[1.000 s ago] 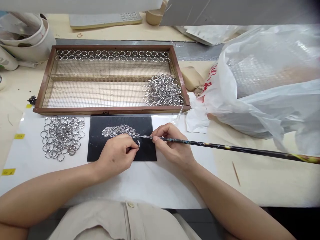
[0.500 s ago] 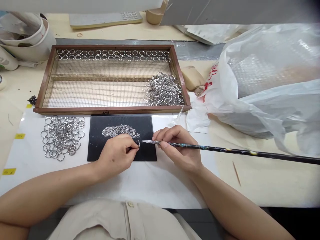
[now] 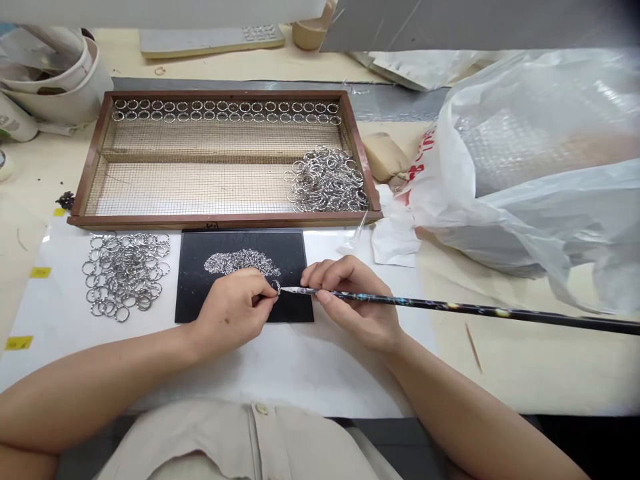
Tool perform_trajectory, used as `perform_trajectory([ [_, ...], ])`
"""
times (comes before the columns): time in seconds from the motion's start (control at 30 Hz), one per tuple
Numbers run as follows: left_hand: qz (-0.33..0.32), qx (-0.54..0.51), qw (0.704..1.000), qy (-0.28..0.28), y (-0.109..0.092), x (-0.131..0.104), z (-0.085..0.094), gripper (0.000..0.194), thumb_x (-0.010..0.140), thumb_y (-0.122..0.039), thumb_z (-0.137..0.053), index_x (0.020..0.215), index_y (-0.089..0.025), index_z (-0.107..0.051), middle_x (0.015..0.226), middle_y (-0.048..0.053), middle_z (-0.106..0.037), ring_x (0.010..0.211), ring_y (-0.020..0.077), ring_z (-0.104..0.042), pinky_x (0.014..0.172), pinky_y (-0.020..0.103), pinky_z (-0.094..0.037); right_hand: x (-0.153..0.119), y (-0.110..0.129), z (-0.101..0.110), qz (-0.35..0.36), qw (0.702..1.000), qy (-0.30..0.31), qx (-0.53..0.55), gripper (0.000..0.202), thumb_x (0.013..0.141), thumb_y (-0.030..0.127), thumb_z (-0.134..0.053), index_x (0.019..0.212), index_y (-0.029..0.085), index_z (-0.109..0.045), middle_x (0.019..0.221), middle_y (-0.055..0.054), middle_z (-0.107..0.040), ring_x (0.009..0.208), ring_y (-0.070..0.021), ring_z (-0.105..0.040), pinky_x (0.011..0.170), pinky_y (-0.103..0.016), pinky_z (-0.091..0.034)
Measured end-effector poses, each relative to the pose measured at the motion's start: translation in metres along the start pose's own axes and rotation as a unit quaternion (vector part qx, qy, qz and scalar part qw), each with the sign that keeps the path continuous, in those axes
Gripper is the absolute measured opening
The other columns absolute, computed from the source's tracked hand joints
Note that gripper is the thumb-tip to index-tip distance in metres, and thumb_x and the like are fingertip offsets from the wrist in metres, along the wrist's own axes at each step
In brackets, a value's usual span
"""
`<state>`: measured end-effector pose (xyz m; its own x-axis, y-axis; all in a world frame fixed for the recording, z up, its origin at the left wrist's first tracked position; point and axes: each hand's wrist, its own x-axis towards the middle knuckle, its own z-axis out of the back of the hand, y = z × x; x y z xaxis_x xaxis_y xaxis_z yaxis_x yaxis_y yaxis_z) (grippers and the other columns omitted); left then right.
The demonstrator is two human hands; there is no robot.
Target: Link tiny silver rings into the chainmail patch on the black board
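Left hand: the left hand point(image 3: 235, 303) has thumb and forefinger pressed together on a silvery ring point(image 3: 276, 285); the other fingers curl into the palm.
Held ring: at the left fingertips, over the black pad point(image 3: 294, 248), just below the beads.
Right hand: the right hand point(image 3: 357, 300) has thumb and fingers clamped on a slim pen point(image 3: 425, 305) near its pale tip.
Pen: dark barrel with blue and yellow patterning, reaching off to the right; its tip is at the ring, though whether they touch cannot be told.
Beads: a heap of tiny silvery beads point(image 3: 243, 260) on the pad.
Loose rings: a pile of rings point(image 3: 125, 273) on the white sheet point(image 3: 280, 373), left of the pad.
Wooden tray: mesh-floored tray point(image 3: 150, 221), with two rows of rings point(image 3: 233, 112) along its far side and a heap of rings point(image 3: 327, 180) in its near right corner.
Tray marking: a small dark mark point(image 3: 213, 225) on the front edge, illegible.
Yellow labels: one yellow label point(image 3: 19, 343) at the sheet's left edge, another point(image 3: 40, 272) above it; their faint marks are too small to read.
Plastic bag: white bag point(image 3: 450, 220) bearing red lettering point(image 3: 416, 167), creased and sideways, not legible.
Bottle: pale bottle point(image 3: 15, 121) at far left, its print unreadable.
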<state>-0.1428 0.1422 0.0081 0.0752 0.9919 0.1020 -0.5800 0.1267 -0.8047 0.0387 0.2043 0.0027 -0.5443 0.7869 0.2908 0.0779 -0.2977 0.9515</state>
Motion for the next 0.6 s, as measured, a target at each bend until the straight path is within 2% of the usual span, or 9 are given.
perform_trajectory([
  [0.6, -0.003, -0.003, 1.000, 0.001, 0.0009, -0.0003, 0.0004, 0.016, 0.076, -0.005, -0.058, 0.067, -0.016, -0.065, 0.065, 0.000, -0.063, 0.062, 0.0101, -0.058, 0.056, 0.020, -0.046, 0.0000, 0.0012, -0.0002, -0.005, 1.000, -0.008, -0.010, 0.012, 0.084, 0.020, -0.055, 0.075, 0.024, -0.047, 0.066, 0.000, -0.051, 0.063, -0.0173, -0.054, 0.061, -0.038, -0.049],
])
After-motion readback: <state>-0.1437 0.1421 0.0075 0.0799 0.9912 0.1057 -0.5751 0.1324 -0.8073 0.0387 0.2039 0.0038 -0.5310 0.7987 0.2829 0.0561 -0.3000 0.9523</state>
